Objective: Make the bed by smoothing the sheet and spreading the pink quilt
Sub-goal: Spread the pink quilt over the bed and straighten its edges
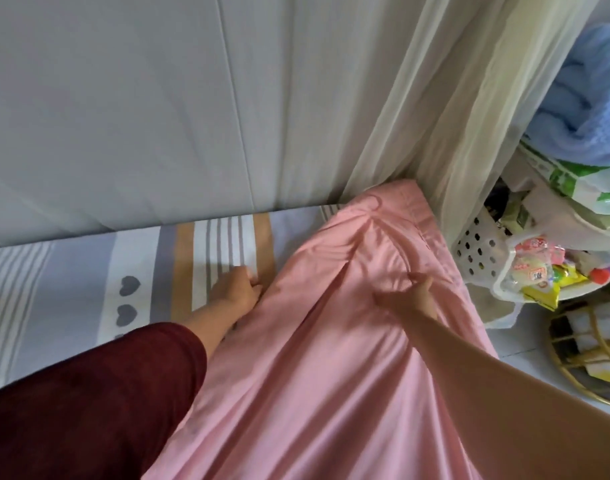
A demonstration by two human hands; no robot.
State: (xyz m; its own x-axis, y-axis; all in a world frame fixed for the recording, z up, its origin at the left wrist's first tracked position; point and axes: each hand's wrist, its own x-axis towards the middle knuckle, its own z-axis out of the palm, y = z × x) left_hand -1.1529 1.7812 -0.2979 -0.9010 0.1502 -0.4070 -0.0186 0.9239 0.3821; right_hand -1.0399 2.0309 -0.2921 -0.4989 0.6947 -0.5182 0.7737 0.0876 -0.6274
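The pink quilt [331, 358] lies bunched along the right side of the bed, its far corner against the curtain. Left of it shows the striped sheet [71, 282], grey, white and tan with dark hearts. My left hand [236, 289] grips the quilt's left edge where it meets the sheet, fingers curled. My right hand [409, 299] pinches a fold in the quilt's upper middle, and creases radiate from that grip.
A grey padded wall [158, 116] runs along the bed's far side. A sheer cream curtain [452, 98] hangs at the right. Beyond it stand a white perforated basket [476, 252] with snack packets, a blue blanket [587, 98] and a gold wire rack [573, 355].
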